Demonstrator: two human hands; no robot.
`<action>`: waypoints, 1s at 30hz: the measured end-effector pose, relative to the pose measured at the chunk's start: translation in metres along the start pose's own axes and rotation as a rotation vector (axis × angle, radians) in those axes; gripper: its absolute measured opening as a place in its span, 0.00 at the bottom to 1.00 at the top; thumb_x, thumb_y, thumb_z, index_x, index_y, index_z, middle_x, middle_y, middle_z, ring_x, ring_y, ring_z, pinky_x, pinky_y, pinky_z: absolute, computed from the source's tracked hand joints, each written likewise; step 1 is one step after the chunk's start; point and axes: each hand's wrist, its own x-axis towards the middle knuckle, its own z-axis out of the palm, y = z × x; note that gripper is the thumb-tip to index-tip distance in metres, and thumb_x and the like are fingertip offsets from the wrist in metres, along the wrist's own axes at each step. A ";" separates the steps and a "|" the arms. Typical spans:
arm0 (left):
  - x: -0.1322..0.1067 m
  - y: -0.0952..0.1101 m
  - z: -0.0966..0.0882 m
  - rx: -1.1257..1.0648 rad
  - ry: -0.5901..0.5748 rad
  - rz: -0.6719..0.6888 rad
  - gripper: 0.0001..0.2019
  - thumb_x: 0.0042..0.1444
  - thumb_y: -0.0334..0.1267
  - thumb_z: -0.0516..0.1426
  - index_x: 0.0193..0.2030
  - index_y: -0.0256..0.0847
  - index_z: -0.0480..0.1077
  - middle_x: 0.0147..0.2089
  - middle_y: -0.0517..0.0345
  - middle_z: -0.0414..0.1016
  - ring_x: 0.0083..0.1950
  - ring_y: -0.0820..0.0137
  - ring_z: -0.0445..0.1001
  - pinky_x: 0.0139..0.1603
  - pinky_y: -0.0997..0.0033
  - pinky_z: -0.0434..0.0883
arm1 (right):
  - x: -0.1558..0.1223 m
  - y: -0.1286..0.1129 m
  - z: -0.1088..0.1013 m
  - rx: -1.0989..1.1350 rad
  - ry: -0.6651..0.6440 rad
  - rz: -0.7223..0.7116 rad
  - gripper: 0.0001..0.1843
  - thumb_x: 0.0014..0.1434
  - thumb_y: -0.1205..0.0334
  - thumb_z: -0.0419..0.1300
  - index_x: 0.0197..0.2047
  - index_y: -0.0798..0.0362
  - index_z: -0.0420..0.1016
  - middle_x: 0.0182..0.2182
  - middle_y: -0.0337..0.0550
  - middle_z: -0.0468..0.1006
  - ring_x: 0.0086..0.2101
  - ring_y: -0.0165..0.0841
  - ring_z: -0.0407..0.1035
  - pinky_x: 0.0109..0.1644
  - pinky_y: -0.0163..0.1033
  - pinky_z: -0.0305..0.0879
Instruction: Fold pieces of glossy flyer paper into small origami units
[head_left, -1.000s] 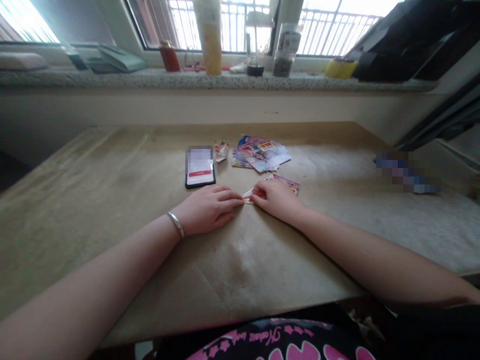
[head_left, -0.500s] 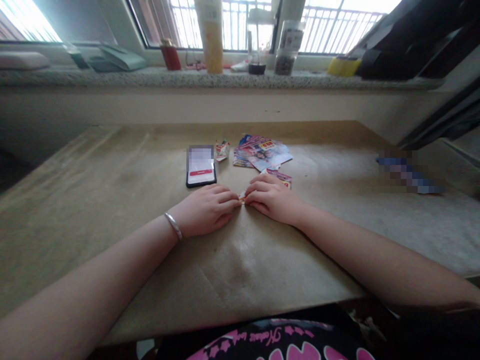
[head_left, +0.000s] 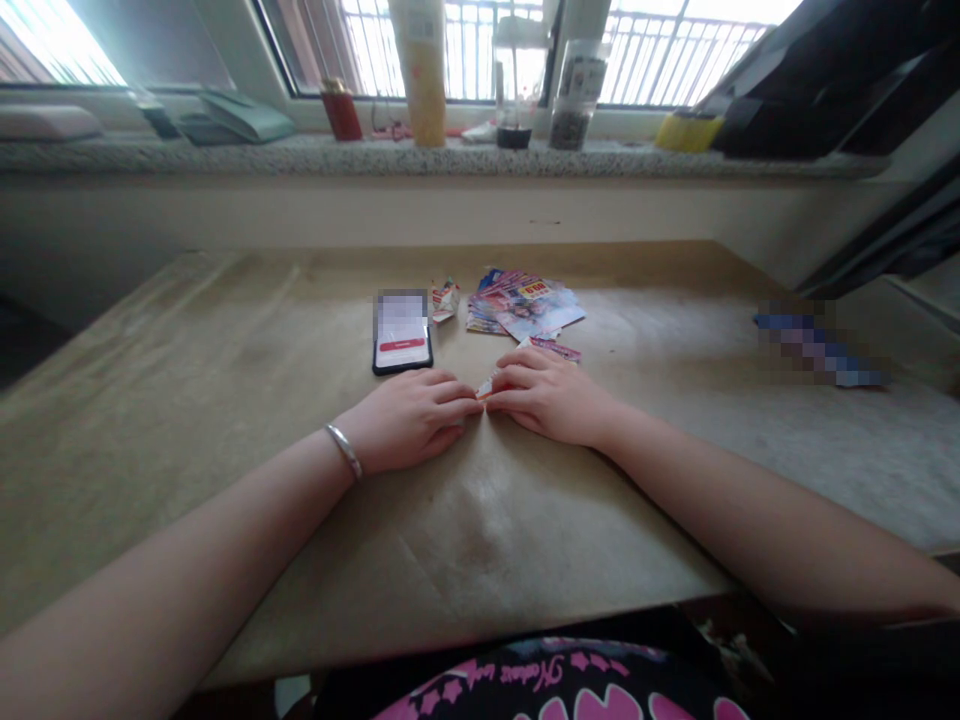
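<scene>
My left hand (head_left: 409, 418) and my right hand (head_left: 547, 397) rest on the brown paper-covered table (head_left: 225, 400), fingertips meeting. Both pinch a small piece of colourful printed paper (head_left: 551, 348), mostly hidden under the right hand; only its far edge and a tip between the fingers show. A silver bangle sits on my left wrist. A black phone (head_left: 403, 338) lies just beyond the left hand. A loose pile of colourful paper sheets (head_left: 521, 304) lies beyond the right hand, with a small folded paper piece (head_left: 445, 299) beside the phone.
A stone window sill (head_left: 420, 158) runs along the back, holding a red can (head_left: 341, 110), a tall yellow bottle (head_left: 424, 75), jars and a teal object. A blurred blue item (head_left: 817, 345) lies on the table's right. Dark bags sit at the upper right.
My right hand has slid left and over the paper piece, covering more of it. The left hand has barely moved.
</scene>
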 end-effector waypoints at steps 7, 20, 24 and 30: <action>0.000 0.002 0.000 0.005 0.014 -0.005 0.15 0.60 0.36 0.51 0.53 0.41 0.68 0.50 0.52 0.73 0.50 0.64 0.69 0.51 0.63 0.69 | -0.002 0.000 -0.005 -0.005 -0.046 0.011 0.14 0.64 0.63 0.51 0.47 0.47 0.76 0.42 0.45 0.77 0.49 0.39 0.62 0.52 0.47 0.58; 0.000 0.002 -0.001 0.013 0.019 0.025 0.15 0.61 0.35 0.50 0.54 0.41 0.69 0.45 0.52 0.74 0.48 0.64 0.69 0.52 0.62 0.67 | -0.010 0.007 -0.015 -0.110 -0.090 -0.032 0.13 0.64 0.64 0.51 0.42 0.47 0.77 0.44 0.42 0.77 0.48 0.37 0.63 0.52 0.45 0.56; 0.000 0.002 0.000 -0.007 0.028 0.013 0.15 0.62 0.35 0.48 0.52 0.40 0.70 0.45 0.52 0.74 0.48 0.63 0.69 0.52 0.60 0.68 | -0.009 0.007 -0.011 -0.125 -0.064 -0.020 0.12 0.64 0.62 0.51 0.42 0.47 0.77 0.43 0.42 0.77 0.48 0.37 0.63 0.52 0.44 0.56; -0.003 0.000 0.007 -0.127 0.039 -0.023 0.16 0.60 0.34 0.50 0.54 0.39 0.67 0.59 0.51 0.68 0.59 0.63 0.65 0.60 0.60 0.66 | -0.008 0.008 -0.012 -0.132 -0.101 -0.006 0.11 0.63 0.62 0.53 0.42 0.47 0.77 0.39 0.42 0.77 0.43 0.37 0.63 0.47 0.43 0.55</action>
